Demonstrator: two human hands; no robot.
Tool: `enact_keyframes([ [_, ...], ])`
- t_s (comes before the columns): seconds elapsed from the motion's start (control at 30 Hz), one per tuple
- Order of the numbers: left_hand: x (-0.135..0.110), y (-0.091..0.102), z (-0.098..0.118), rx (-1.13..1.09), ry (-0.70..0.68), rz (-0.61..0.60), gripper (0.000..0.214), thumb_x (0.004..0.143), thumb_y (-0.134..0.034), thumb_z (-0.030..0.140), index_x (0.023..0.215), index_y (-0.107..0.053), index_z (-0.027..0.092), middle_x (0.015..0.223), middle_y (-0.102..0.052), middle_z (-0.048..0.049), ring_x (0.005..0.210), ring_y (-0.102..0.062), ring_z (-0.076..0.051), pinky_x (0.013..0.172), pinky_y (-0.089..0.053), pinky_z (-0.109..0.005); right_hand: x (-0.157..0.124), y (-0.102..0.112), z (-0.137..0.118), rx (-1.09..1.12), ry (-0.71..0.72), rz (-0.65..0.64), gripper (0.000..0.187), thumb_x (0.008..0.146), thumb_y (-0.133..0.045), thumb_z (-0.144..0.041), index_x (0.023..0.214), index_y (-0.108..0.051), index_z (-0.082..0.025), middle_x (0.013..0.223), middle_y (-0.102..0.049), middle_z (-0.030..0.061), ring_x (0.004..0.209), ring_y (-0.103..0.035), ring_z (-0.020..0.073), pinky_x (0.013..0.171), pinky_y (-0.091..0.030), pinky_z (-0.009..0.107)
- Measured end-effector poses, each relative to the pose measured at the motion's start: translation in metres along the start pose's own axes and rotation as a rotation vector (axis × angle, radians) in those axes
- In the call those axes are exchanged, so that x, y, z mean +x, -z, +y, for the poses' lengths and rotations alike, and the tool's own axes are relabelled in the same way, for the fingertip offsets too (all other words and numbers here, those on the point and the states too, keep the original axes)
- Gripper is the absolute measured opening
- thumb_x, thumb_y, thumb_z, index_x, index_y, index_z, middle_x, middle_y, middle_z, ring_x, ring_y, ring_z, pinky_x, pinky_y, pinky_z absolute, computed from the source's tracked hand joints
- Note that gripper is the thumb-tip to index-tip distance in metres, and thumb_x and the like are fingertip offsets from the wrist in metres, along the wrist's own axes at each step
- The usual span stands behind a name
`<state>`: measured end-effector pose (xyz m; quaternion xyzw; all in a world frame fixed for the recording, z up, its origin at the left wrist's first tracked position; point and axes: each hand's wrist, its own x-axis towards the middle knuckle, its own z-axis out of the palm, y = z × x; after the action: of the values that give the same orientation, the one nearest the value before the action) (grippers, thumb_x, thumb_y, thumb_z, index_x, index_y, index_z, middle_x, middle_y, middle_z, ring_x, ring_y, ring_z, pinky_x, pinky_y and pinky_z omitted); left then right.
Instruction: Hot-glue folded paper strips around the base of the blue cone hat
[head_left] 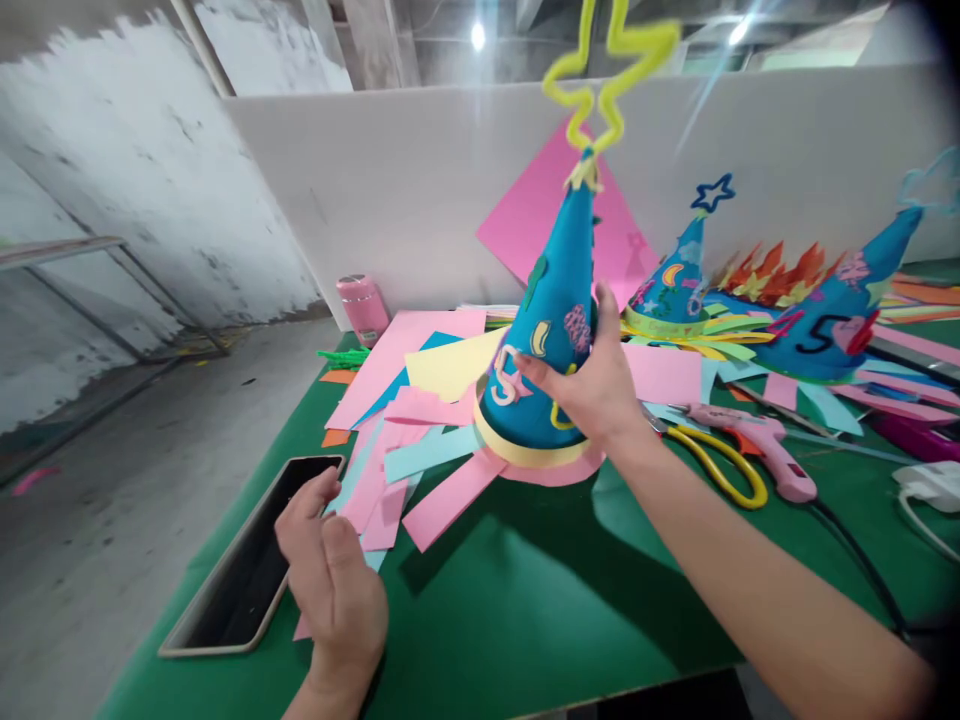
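My right hand (pixel 600 385) is wrapped round the side of a blue paper cone party hat (pixel 555 290), thumb across its front. The hat stands slightly tilted, with a pale yellow and pink band at its base and a yellow star-like pipe-cleaner shape (pixel 581 95) on its tip. Paper cut-outs and a pink number dot its surface. My left hand (pixel 334 560) hovers by the phone (pixel 255 560) with loosely bent fingers and nothing in it. Pink and light blue paper strips (pixel 457 500) lie between the hands.
Two more decorated cone hats (pixel 679 275) stand at the right, beside an orange flame-shaped paper piece (pixel 784 270). Yellow-handled scissors (pixel 720 465) and a pink glue gun (pixel 757 440) lie on the green table (pixel 600 620). A pink bottle (pixel 364 308) stands at the back left.
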<state>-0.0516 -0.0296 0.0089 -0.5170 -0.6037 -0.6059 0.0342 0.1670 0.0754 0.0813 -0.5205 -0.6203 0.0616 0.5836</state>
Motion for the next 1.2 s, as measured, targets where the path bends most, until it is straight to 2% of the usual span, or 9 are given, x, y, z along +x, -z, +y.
enact_keyframes([
  [0.1, -0.001, 0.004, 0.008, 0.1, -0.274, -0.15, 0.032, 0.087, -0.035, 0.028, 0.112, -0.051, 0.015, 0.111, -0.052, -0.0117, 0.109, -0.044, -0.026, 0.093, -0.033, -0.044, -0.023, -0.015, 0.01, -0.02, -0.068, 0.06, 0.1, 0.054, -0.066, -0.06, 0.135, -0.018, -0.026, 0.12, -0.043, 0.0139, 0.106, -0.046, 0.04, 0.081, -0.036, 0.063],
  [0.2, -0.003, 0.0, 0.017, 0.221, -0.464, -0.417, 0.025, 0.084, -0.041, 0.023, 0.105, -0.054, 0.019, 0.105, -0.056, -0.0095, 0.104, -0.047, -0.027, 0.088, -0.034, -0.045, -0.035, -0.02, 0.011, -0.041, -0.102, 0.065, 0.101, 0.053, -0.065, -0.061, 0.135, -0.019, -0.023, 0.113, -0.045, 0.0147, 0.103, -0.048, 0.0397, 0.081, -0.034, 0.063],
  [0.3, -0.005, -0.01, 0.023, 0.364, -0.569, -0.694, 0.03, 0.082, -0.046, 0.028, 0.11, -0.052, 0.019, 0.111, -0.057, -0.0093, 0.108, -0.044, -0.029, 0.088, -0.033, -0.046, -0.038, -0.02, 0.007, -0.09, -0.122, 0.02, 0.103, 0.053, -0.063, -0.065, 0.135, -0.019, -0.021, 0.114, -0.046, 0.016, 0.103, -0.047, 0.0401, 0.083, -0.033, 0.062],
  [0.4, -0.006, -0.023, 0.023, 0.45, -0.606, -0.834, 0.037, 0.082, -0.045, 0.033, 0.114, -0.05, 0.016, 0.117, -0.055, -0.0108, 0.111, -0.041, -0.03, 0.09, -0.031, -0.049, -0.038, -0.015, 0.004, -0.125, -0.148, -0.057, 0.108, 0.051, -0.062, -0.067, 0.136, -0.015, -0.019, 0.118, -0.045, 0.0184, 0.105, -0.046, 0.0415, 0.081, -0.033, 0.064],
  [0.5, -0.007, -0.033, 0.019, 0.503, -0.616, -0.892, 0.039, 0.083, -0.043, 0.036, 0.114, -0.052, 0.014, 0.118, -0.056, -0.0111, 0.112, -0.041, -0.032, 0.091, -0.029, -0.051, -0.039, -0.003, 0.005, -0.106, -0.129, -0.095, 0.108, 0.053, -0.063, -0.064, 0.137, -0.012, -0.019, 0.127, -0.037, 0.0199, 0.114, -0.039, 0.0396, 0.083, -0.034, 0.062],
  [0.6, -0.005, -0.037, 0.016, 0.51, -0.622, -0.929, 0.041, 0.083, -0.043, 0.038, 0.116, -0.051, 0.015, 0.119, -0.055, -0.0102, 0.113, -0.04, -0.031, 0.09, -0.03, -0.05, -0.045, 0.015, 0.011, -0.044, -0.046, -0.089, 0.09, 0.068, -0.06, -0.053, 0.137, -0.013, -0.02, 0.134, -0.031, 0.017, 0.122, -0.033, 0.0322, 0.092, -0.032, 0.056],
  [0.77, -0.004, -0.038, 0.012, 0.512, -0.648, -0.941, 0.04, 0.083, -0.042, 0.039, 0.115, -0.052, 0.016, 0.12, -0.055, -0.0094, 0.112, -0.04, -0.032, 0.09, -0.028, -0.051, -0.063, 0.037, 0.027, 0.003, 0.03, -0.037, 0.068, 0.077, -0.056, -0.029, 0.135, -0.021, -0.018, 0.129, -0.039, 0.0132, 0.119, -0.039, 0.0243, 0.096, -0.034, 0.046],
  [0.93, -0.006, -0.038, 0.007, 0.523, -0.709, -0.93, 0.043, 0.084, -0.042, 0.039, 0.12, -0.047, 0.015, 0.12, -0.055, -0.0089, 0.111, -0.042, -0.031, 0.091, -0.027, -0.05, -0.076, 0.039, 0.04, -0.032, 0.064, 0.032, 0.062, 0.075, -0.057, -0.02, 0.131, -0.03, -0.016, 0.113, -0.049, 0.0119, 0.106, -0.048, 0.0235, 0.089, -0.04, 0.043],
  [1.2, -0.005, -0.041, 0.005, 0.529, -0.793, -0.903, 0.047, 0.083, -0.044, 0.039, 0.123, -0.043, 0.015, 0.119, -0.056, -0.0098, 0.11, -0.046, -0.029, 0.095, -0.026, -0.05, -0.075, 0.037, 0.046, 0.012, 0.127, 0.069, 0.05, 0.076, -0.052, -0.015, 0.124, -0.037, -0.018, 0.099, -0.052, 0.0088, 0.094, -0.051, 0.0214, 0.083, -0.042, 0.042],
])
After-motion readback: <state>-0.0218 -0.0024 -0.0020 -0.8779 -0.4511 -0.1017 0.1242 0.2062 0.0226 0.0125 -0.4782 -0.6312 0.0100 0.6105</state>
